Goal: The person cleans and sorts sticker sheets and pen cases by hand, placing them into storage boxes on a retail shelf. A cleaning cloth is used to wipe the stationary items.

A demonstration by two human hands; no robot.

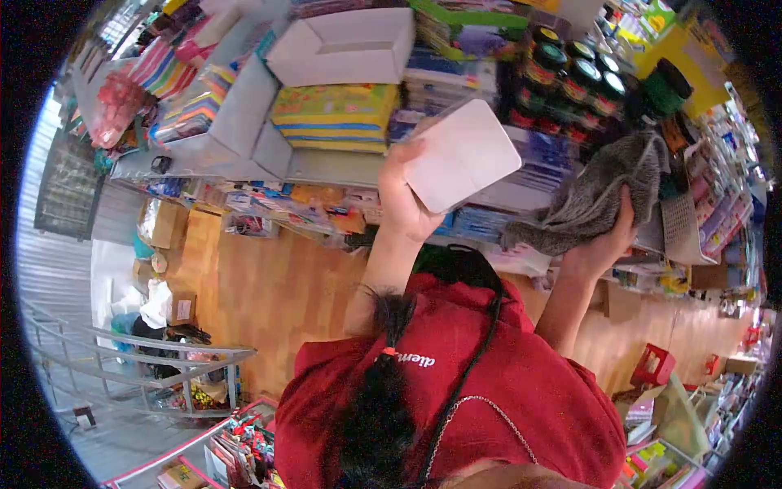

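black hair [377, 432] is seen nearest, fallen over a red shirt [529, 391], on which a thin chain [498, 409] is draped. beyond the shirt, both arms are stretched toward the shelf [330, 168]. by the left hand [401, 191] a white pack [466, 159] is held, its fingers and thumb clamped on one side edge, apparently so that the broad face is uncovered and the weight is borne in the palm; what is inside cannot be told. by the right hand [612, 239] a grey cloth [607, 191] is gripped, the fingers partly hidden in its folds; it is bunched, seemingly because only one part is grasped and the rest is allowed to hang slack by the shelf edge.

behind the pack, yellow packs [334, 110] are stacked flat, probably so that they do not slide, and above them an open white tray [342, 50] is set. beyond the cloth, jars [582, 77] are grouped closely with lids up, likely for steadiness and to save room. farther off, at the left, the wooden floor [265, 306] and a metal railing [171, 363] are seen.
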